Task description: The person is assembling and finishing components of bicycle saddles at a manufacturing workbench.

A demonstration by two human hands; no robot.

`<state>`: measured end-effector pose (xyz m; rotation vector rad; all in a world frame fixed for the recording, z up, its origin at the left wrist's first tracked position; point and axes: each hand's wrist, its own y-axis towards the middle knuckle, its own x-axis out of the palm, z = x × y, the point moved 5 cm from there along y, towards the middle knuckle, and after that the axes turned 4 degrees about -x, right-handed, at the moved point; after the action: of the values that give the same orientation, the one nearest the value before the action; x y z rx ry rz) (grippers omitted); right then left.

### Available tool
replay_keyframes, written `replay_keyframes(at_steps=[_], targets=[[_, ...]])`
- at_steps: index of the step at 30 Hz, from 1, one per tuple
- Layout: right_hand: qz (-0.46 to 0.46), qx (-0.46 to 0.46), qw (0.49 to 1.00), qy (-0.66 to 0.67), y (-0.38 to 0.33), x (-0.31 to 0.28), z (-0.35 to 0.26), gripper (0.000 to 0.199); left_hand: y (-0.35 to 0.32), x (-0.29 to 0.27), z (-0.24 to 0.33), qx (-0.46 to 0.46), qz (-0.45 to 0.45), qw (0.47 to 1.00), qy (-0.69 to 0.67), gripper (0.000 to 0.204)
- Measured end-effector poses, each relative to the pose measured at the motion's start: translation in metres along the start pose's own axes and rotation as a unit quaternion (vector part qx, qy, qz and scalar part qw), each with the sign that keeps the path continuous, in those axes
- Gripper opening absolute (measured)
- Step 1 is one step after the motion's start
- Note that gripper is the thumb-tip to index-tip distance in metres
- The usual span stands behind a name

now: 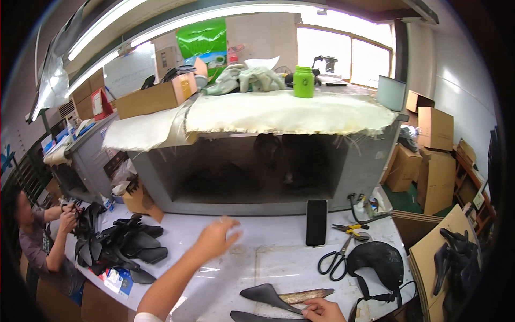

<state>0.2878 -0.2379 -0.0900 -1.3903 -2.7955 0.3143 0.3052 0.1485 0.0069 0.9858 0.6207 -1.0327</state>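
Observation:
My left hand (219, 236) is raised over the white table in front of the grey open-fronted box, with its fingers apart and nothing in them. Low in the picture, my right hand (324, 311) pinches the narrow end of a black curved piece (263, 293), which looks like moulded plastic or rubber. Just behind that piece lies a long, brown, worn strip-like thing (307, 295), whose kind I cannot make out. A second black piece (255, 316) lies nearer, partly cut off by the lower edge.
A phone (316, 222), yellow-handled pliers (351, 228), black scissors (333, 264) and a black cap-like cloth item (380, 263) lie to the right. Black pieces (126, 241) are heaped at left, beside a co-worker (45, 236). The grey box (155, 174) stands behind, a green jar (303, 83) on top.

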Motion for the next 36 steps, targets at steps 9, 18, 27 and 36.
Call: replay_keyframes(at_steps=[9,18,27,36], targets=[[-0.002,-0.005,1.000,0.012,-0.011,-0.017,0.006,0.032,0.149,0.006,-0.096,-0.048,0.030,0.924,0.379,0.021],[0.163,-0.057,0.977,0.122,-0.004,-0.031,-0.020,0.022,0.126,-0.021,-0.162,-0.123,-0.025,0.887,0.444,0.027],[0.252,-0.177,0.866,0.394,0.148,0.016,-0.069,0.022,-0.053,-0.040,-0.167,-0.095,0.568,0.703,-0.418,0.032],[0.052,-0.024,0.899,0.435,0.335,0.206,-0.125,0.012,-0.104,0.066,-0.130,-0.152,0.056,0.452,-0.877,0.046]])
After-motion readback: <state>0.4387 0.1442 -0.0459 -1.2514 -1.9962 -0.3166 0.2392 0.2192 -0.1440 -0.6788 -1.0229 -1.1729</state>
